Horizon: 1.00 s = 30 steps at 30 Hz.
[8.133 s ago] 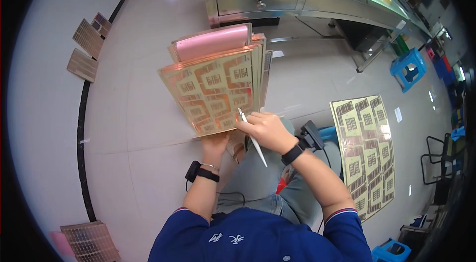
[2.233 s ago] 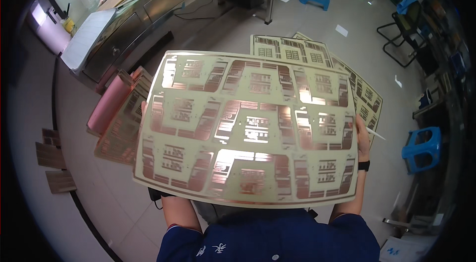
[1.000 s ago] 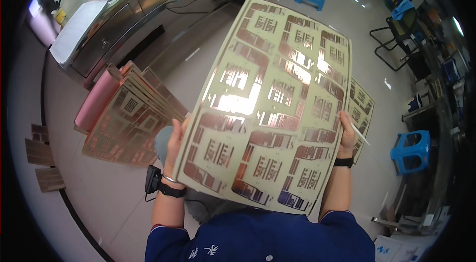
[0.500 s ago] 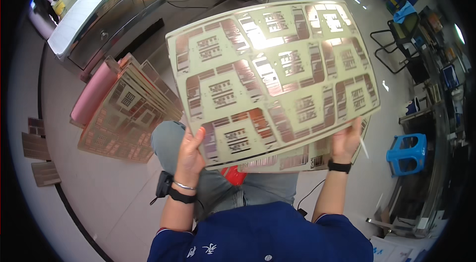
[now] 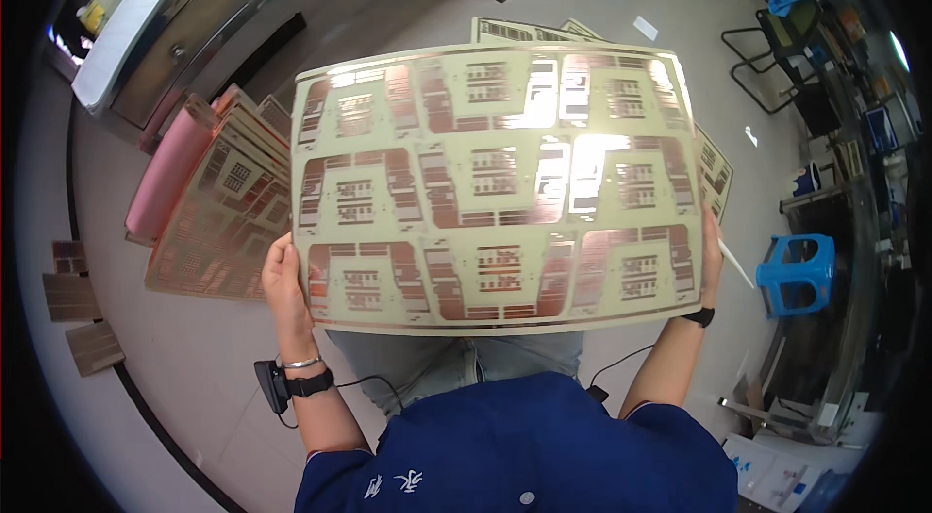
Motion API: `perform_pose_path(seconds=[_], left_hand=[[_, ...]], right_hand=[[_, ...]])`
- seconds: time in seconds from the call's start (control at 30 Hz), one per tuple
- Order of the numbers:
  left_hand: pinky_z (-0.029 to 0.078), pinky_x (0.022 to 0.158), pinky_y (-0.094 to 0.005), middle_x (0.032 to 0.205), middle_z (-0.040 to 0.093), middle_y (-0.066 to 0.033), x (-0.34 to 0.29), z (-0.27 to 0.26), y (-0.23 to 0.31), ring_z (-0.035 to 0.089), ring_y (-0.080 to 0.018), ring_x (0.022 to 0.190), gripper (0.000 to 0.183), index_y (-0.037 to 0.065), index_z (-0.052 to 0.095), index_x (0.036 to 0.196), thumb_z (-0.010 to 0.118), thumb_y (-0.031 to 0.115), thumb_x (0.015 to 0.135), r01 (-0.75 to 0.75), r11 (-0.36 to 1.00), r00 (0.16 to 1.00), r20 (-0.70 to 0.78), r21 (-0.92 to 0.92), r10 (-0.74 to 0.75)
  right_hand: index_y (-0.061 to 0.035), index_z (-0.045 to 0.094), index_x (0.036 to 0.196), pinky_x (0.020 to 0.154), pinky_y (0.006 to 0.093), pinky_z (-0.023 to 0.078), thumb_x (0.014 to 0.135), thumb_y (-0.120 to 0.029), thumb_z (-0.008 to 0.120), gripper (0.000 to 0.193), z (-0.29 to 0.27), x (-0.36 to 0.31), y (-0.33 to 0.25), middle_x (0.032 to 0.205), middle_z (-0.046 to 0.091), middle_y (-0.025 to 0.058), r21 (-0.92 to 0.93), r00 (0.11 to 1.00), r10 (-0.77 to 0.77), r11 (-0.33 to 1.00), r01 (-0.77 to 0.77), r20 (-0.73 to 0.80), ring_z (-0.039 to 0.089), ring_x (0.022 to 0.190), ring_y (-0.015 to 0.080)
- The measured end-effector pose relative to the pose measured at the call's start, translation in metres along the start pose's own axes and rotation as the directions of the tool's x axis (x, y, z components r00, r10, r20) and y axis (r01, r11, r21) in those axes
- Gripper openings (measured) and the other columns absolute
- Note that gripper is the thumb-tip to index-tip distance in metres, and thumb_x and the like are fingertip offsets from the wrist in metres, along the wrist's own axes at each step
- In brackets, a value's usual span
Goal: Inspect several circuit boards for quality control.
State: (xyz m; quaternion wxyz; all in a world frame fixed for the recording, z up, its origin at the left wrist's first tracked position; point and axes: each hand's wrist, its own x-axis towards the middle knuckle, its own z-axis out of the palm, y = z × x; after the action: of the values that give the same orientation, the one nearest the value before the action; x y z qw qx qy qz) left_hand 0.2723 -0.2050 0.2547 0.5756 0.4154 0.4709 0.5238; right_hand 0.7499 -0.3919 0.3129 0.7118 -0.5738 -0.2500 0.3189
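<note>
A large pale-green circuit board panel (image 5: pixel 417 149) with copper patterns lies level across my lap area, held up by both hands. My left hand (image 5: pixel 284 285) is closed on its lower left edge, thumb along the side. At the lower right edge my right hand (image 5: pixel 712 261) grips the panel, fingers partly hidden behind it. A thin white stick (image 5: pixel 738 265) juts out from beside my right hand; how it is held is hidden. Beyond and below the held panel, parts of other circuit board panels (image 5: pixel 716 173) show, mostly covered.
On the left, several copper-patterned panels (image 5: pixel 218 212) lean next to a pink roll (image 5: pixel 173 166). A metal desk with drawers (image 5: pixel 199 23) stands behind them. Blue stools (image 5: pixel 798 275) are at right and far back. Shelving (image 5: pixel 835 338) lines the right side. A cable (image 5: pixel 374 379) runs by my left wrist.
The panel has turned from a tilt to level and come left and nearer. Both hands still grip its sides, now farther apart. The red thing on my lap is hidden now.
</note>
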Motion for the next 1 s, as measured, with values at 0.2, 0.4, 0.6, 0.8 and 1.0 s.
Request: perform_pose_path(seconds=[0.2, 0.4, 0.6, 0.8, 1.0], left_hand=[[0.041, 0.061, -0.0176, 0.083, 0.061, -0.001, -0.005, -0.009, -0.008, 0.051, -0.0039, 0.067, 0.022, -0.001, 0.055, 0.109, 0.044, 0.014, 0.097, -0.048, 0.994, 0.995, -0.084, 0.096, 0.056], [0.038, 0.056, -0.0179, 0.073, 0.056, 0.0005, -0.01, -0.003, -0.012, 0.048, -0.0041, 0.061, 0.021, -0.001, 0.056, 0.106, 0.045, 0.014, 0.097, -0.072, 0.985, 0.983, -0.154, 0.157, 0.097], [0.04, 0.056, -0.0182, 0.072, 0.057, -0.0002, -0.004, 0.002, -0.01, 0.05, -0.0045, 0.061, 0.021, -0.001, 0.056, 0.105, 0.044, 0.015, 0.097, -0.096, 0.983, 0.976, -0.177, 0.156, 0.123], [0.043, 0.062, -0.0181, 0.081, 0.06, -0.0007, -0.001, 0.001, 0.002, 0.052, -0.0049, 0.067, 0.024, -0.001, 0.057, 0.105, 0.043, 0.017, 0.098, -0.102, 0.985, 0.978, -0.166, 0.14, 0.125], [0.048, 0.07, -0.0226, 0.089, 0.062, -0.0037, -0.003, -0.029, 0.0, 0.058, -0.0096, 0.078, 0.029, -0.001, 0.058, 0.108, 0.047, 0.023, 0.097, -0.156, 0.987, 0.978, -0.143, -0.039, 0.149]], right_hand=[[0.0063, 0.051, 0.12, 0.081, 0.0248, 0.047, 0.098, -0.026, 0.04, 0.04, 0.02, 0.0, 0.002, 0.107, 0.061, 0.0122, -0.096, 0.998, -0.039, 0.995, 0.034, -0.046, 0.059, 0.093, 0.0161], [0.0051, 0.052, 0.119, 0.082, 0.0259, 0.048, 0.096, -0.03, 0.044, 0.042, 0.016, -0.002, 0.002, 0.107, 0.062, 0.0122, -0.087, 0.999, -0.031, 0.996, 0.033, 0.027, 0.059, 0.094, 0.0157], [0.0048, 0.055, 0.116, 0.083, 0.0265, 0.046, 0.096, -0.031, 0.047, 0.042, 0.019, 0.005, 0.002, 0.107, 0.062, 0.0107, -0.084, 0.999, -0.053, 0.995, 0.052, -0.002, 0.058, 0.096, 0.0154], [0.0033, 0.056, 0.115, 0.082, 0.0256, 0.045, 0.096, -0.03, 0.046, 0.039, 0.021, 0.012, 0.01, 0.105, 0.061, 0.0081, -0.111, 0.998, -0.057, 0.992, 0.056, 0.001, 0.056, 0.093, 0.0135], [0.0026, 0.05, 0.12, 0.088, 0.0292, 0.043, 0.097, -0.027, 0.043, 0.039, 0.0, 0.019, 0.013, 0.109, 0.058, 0.0097, -0.198, 0.971, -0.2, 0.954, 0.223, 0.131, 0.054, 0.1, 0.0158]])
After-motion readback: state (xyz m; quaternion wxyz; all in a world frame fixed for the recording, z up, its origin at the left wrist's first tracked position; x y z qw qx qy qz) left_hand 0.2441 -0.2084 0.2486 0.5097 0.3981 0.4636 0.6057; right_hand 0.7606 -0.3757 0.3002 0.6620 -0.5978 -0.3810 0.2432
